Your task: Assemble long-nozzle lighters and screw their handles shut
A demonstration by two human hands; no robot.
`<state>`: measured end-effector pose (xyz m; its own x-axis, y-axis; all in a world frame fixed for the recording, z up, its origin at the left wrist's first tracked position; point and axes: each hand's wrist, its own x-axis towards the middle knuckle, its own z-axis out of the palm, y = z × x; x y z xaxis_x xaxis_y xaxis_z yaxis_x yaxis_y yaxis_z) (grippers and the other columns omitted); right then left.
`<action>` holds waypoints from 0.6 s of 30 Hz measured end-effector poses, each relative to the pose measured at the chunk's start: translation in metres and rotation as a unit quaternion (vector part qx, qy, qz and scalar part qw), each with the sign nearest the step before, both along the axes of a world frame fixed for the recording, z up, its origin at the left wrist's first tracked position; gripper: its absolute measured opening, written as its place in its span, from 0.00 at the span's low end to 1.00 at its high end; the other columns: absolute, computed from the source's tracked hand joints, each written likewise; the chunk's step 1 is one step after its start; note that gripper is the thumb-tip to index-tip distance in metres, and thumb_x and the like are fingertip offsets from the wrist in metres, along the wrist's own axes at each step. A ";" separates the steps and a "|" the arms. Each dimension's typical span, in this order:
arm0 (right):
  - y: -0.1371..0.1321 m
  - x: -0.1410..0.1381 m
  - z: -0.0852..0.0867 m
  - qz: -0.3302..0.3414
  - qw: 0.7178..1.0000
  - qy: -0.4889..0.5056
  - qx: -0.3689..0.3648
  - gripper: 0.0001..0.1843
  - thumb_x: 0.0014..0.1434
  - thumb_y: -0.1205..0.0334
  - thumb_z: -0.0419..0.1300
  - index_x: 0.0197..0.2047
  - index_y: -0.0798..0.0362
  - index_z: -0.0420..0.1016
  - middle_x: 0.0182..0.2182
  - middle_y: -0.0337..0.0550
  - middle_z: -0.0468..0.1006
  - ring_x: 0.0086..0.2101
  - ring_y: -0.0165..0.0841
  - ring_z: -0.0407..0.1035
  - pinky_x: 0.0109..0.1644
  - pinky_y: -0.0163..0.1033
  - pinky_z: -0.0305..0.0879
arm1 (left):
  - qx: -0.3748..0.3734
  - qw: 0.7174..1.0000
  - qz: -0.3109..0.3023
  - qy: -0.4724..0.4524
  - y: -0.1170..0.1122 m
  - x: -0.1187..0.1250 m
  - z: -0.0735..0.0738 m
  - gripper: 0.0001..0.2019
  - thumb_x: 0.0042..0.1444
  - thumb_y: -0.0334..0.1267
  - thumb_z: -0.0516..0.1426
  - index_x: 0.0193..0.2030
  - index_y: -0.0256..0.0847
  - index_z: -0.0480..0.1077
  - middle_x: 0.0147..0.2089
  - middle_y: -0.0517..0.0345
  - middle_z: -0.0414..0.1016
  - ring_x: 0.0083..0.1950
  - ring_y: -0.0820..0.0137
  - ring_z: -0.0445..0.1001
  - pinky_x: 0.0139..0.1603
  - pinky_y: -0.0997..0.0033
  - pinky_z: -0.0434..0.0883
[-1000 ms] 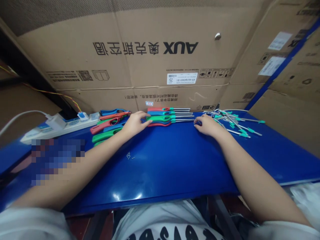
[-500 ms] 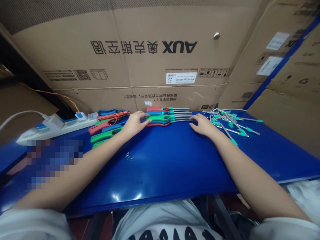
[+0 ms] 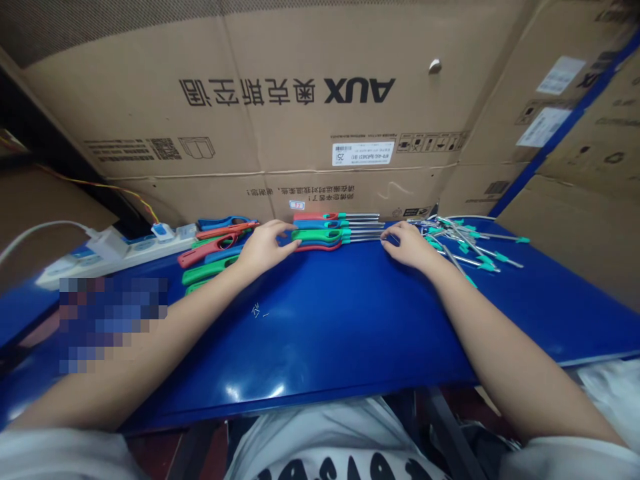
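A row of long-necked lighters (image 3: 316, 236) in red, blue and green lies side by side at the back of the blue table, metal necks pointing right. At their handle ends rests my left hand (image 3: 264, 251), thumb and fingers apart. My right hand (image 3: 411, 247) is at the tips of the necks, its fingers curved and apart. Neither hand visibly grips a lighter. Left of my left hand lie lighter handles (image 3: 207, 272) in red, blue and green, partly covered by it. Beyond my right hand is a loose pile of metal tubes with teal ends (image 3: 467, 243).
A white power strip (image 3: 143, 251) with plugs and cables lies at the back left. Several tiny metal pins (image 3: 256, 310) sit on the table (image 3: 340, 327). Large cardboard sheets (image 3: 290, 140) stand behind and at the right. A blurred patch covers the left side.
My right hand has shifted very slightly right, and my left hand very slightly left and up. The lighters stay in place between them.
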<state>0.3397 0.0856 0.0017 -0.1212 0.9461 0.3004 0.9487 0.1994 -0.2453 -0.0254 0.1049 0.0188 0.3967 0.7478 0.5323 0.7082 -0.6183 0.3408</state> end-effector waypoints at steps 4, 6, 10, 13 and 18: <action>0.001 -0.002 -0.004 0.011 1.000 0.011 0.013 0.14 0.61 0.60 0.60 0.49 0.51 0.80 0.51 0.54 0.74 0.55 0.48 0.70 0.64 0.53 0.65 | -0.011 1.000 0.007 0.000 -0.003 0.000 -0.001 0.16 0.60 0.46 0.61 0.50 0.39 0.77 0.50 0.49 0.80 0.44 0.61 0.80 0.47 0.61 0.77; 0.002 -0.003 -0.007 0.012 1.000 0.012 0.010 0.16 0.61 0.59 0.60 0.51 0.51 0.80 0.52 0.55 0.73 0.55 0.49 0.69 0.64 0.55 0.66 | -0.020 1.000 0.014 -0.002 -0.003 0.001 -0.001 0.17 0.60 0.46 0.61 0.51 0.38 0.77 0.50 0.48 0.81 0.45 0.60 0.80 0.48 0.59 0.78; 0.003 -0.003 -0.008 0.021 1.000 0.020 0.008 0.18 0.62 0.58 0.60 0.54 0.52 0.78 0.53 0.56 0.73 0.56 0.49 0.69 0.63 0.56 0.67 | -0.046 0.998 0.027 -0.017 -0.001 0.005 -0.002 0.16 0.62 0.44 0.60 0.52 0.39 0.77 0.51 0.47 0.82 0.46 0.59 0.82 0.51 0.58 0.78; 0.002 -0.002 -0.008 0.032 0.999 0.026 0.010 0.19 0.62 0.59 0.60 0.55 0.53 0.77 0.53 0.56 0.73 0.57 0.49 0.69 0.64 0.55 0.66 | -0.053 0.998 0.030 -0.024 0.001 0.007 -0.002 0.15 0.62 0.43 0.60 0.51 0.39 0.77 0.50 0.47 0.83 0.46 0.59 0.82 0.51 0.58 0.79; 0.001 -0.003 -0.008 0.046 0.998 0.049 0.013 0.19 0.62 0.60 0.61 0.55 0.53 0.76 0.54 0.55 0.73 0.56 0.46 0.70 0.66 0.52 0.64 | -0.056 0.997 0.036 -0.035 0.002 0.008 -0.003 0.14 0.62 0.43 0.61 0.51 0.40 0.77 0.49 0.49 0.84 0.46 0.60 0.83 0.51 0.59 0.79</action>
